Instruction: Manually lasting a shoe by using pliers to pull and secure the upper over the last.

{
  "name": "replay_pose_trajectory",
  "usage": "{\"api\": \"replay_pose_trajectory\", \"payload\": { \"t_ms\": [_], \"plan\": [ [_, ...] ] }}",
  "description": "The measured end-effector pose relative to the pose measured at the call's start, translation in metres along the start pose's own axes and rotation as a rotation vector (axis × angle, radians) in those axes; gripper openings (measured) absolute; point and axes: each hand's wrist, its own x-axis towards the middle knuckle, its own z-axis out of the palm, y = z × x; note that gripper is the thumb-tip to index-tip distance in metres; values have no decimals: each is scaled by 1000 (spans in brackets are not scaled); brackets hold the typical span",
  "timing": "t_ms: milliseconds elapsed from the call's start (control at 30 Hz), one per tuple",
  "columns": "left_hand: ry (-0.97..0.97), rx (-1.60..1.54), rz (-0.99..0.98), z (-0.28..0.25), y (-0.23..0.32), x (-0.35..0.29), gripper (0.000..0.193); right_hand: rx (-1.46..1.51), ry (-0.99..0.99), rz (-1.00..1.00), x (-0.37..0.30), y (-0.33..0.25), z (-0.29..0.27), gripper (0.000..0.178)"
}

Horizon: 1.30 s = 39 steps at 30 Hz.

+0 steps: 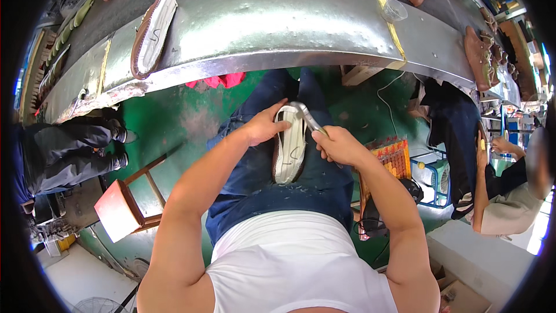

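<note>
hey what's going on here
A seated person has a shoe on their lap, pale underside up. Their left hand grips its far end, while the right hand holds a metal tool with its head over that same end; whether it touches is unclear. A second shoe lies on the metal bench.

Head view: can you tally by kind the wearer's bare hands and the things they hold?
Bare hands: 2 (left hand, right hand)
Brown shoe with a white sole, sole up: 1
Silver curved metal hand tool: 1
Total: 4
</note>
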Motion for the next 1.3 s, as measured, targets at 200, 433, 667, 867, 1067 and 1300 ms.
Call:
{"api": "replay_pose_trajectory", "payload": {
  "t_ms": [200, 433, 667, 867, 1067, 1300],
  "plan": [
    [305, 436, 60, 31, -23, -35, 43, -155, 378, -229, 16, 8, 15, 60],
    [199, 181, 205, 28, -52, -44, 67, -187, 332, -256, 31, 26, 31, 51],
    [-249, -252, -156, 6, -9, -53, 85, -317, 227, -318, 31, 34, 12, 45],
    [46, 430, 36, 38, -51, -67, 105, -325, 157, -134, -23, 39, -8, 41],
    [25, 314, 101, 44, -67, -68, 107, -661, 19, -530, -44, 43, 8, 48],
    [-17, -303, 169, 49, -103, -54, 80, -1259, -89, -366, -41, -15, 13, 34]
  ]
}}
